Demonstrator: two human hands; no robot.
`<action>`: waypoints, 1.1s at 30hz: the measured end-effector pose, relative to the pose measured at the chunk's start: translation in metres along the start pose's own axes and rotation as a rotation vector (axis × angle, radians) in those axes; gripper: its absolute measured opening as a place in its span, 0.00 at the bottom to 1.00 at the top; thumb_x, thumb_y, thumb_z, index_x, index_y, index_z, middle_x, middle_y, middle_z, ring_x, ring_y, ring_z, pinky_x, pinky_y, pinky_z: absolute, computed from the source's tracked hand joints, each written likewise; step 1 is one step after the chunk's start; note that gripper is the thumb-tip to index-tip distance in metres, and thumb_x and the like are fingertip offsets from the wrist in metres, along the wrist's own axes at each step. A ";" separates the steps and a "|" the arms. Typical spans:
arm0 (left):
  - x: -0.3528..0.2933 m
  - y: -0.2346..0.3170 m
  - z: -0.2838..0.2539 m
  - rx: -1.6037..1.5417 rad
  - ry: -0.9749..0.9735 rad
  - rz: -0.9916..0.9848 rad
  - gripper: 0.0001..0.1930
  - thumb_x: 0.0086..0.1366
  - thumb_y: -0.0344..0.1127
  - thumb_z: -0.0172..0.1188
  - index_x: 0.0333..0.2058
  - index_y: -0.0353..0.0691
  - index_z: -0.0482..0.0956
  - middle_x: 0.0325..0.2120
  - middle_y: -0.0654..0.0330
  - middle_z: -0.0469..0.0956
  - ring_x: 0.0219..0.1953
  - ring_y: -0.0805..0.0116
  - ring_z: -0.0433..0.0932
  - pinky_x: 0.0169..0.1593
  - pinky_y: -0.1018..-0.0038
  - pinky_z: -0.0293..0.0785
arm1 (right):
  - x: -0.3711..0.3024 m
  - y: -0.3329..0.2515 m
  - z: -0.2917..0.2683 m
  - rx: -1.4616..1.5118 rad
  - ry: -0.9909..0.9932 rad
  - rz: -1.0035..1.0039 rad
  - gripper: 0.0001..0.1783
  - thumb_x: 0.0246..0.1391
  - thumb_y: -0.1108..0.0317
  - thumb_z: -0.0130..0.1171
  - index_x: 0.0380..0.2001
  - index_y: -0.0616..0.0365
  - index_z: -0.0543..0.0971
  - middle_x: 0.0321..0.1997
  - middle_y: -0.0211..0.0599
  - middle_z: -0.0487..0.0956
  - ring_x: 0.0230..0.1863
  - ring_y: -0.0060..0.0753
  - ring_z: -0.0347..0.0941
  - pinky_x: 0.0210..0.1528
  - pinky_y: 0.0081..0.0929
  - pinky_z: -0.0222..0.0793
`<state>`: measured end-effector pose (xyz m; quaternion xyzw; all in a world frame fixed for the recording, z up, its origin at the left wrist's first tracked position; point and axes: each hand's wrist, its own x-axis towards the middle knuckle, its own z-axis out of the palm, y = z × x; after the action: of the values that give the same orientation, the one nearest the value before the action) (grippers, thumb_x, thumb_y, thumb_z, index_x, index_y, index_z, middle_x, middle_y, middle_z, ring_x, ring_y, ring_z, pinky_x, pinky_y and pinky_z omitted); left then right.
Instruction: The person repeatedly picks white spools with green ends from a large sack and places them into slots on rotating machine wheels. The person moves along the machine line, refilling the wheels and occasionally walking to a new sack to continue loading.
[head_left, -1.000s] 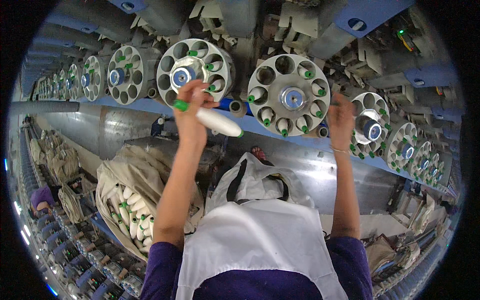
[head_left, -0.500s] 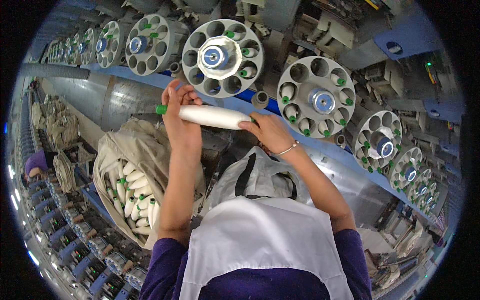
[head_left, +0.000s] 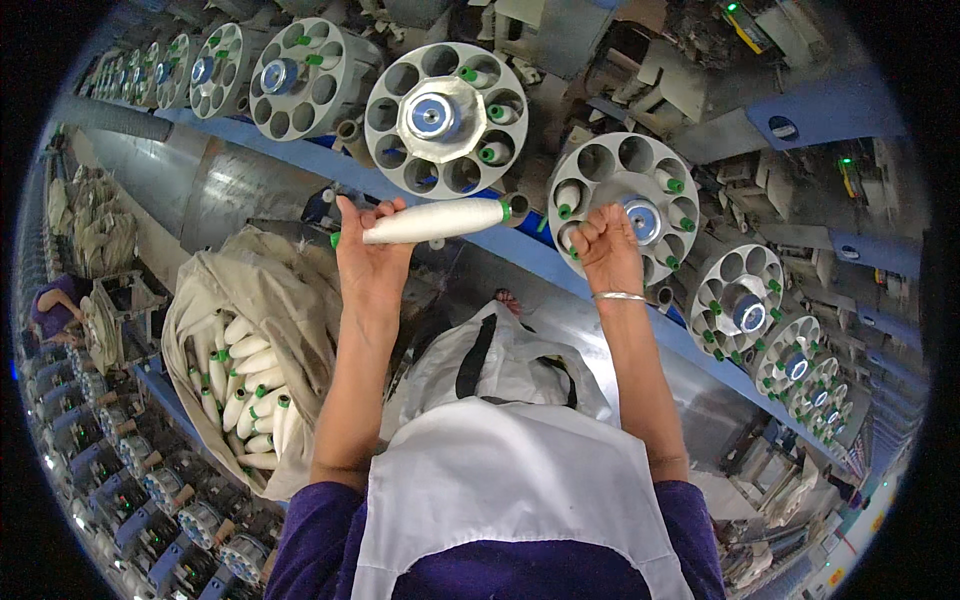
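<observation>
My left hand (head_left: 370,262) is wrapped round a yarn bobbin (head_left: 445,219), a long spindle of white yarn on a green tube. The bobbin lies nearly level, its right end a little raised, below the middle round magazine. Its green tip at the right is free, and the other green end shows beside my left wrist. Raised with curled fingers, my right hand (head_left: 612,255) is apart from the bobbin, in front of a grey round magazine (head_left: 612,185) that it partly covers. Whether a thread is pinched in those fingers is too fine to see. Several green-tipped bobbins sit in that magazine's holes.
An open cloth sack (head_left: 290,330) full of white bobbins stands at my left. The middle magazine (head_left: 372,110) holds a few bobbins. More magazines run along a blue rail (head_left: 545,250) both ways. A co-worker (head_left: 58,308) is at the far left.
My right hand has let go of the bobbin's right end and moved right and up to the magazine, its fingers now curled. The bobbin's right end has tilted up in my left hand.
</observation>
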<state>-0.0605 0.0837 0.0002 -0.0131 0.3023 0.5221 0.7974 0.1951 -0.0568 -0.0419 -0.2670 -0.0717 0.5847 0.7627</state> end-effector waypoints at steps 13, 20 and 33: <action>-0.016 -0.048 0.073 0.351 -0.028 -0.006 0.14 0.66 0.46 0.54 0.26 0.44 0.69 0.17 0.65 0.67 0.24 0.67 0.70 0.38 0.64 0.70 | 0.005 -0.007 0.068 -1.646 -0.464 0.107 0.37 0.45 0.59 0.68 0.54 0.55 0.60 0.43 0.56 0.75 0.45 0.56 0.74 0.45 0.43 0.69; 0.004 0.021 0.099 0.743 -0.302 0.367 0.09 0.67 0.41 0.53 0.31 0.44 0.68 0.16 0.71 0.61 0.17 0.80 0.56 0.21 0.80 0.53 | 0.005 -0.023 0.042 -1.242 -0.376 0.356 0.37 0.48 0.57 0.67 0.55 0.56 0.59 0.37 0.35 0.73 0.31 0.27 0.72 0.34 0.25 0.69; 0.010 -0.069 0.026 1.622 -0.335 0.475 0.21 0.67 0.48 0.51 0.45 0.33 0.66 0.23 0.49 0.75 0.25 0.54 0.76 0.29 0.64 0.68 | 0.015 0.002 0.044 -1.222 -0.274 0.283 0.29 0.60 0.47 0.51 0.53 0.57 0.61 0.26 0.32 0.74 0.19 0.20 0.70 0.19 0.19 0.65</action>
<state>0.0128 0.0694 -0.0044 0.7014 0.4548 0.2930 0.4640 0.1797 -0.0286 -0.0085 -0.5833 -0.4526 0.5623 0.3724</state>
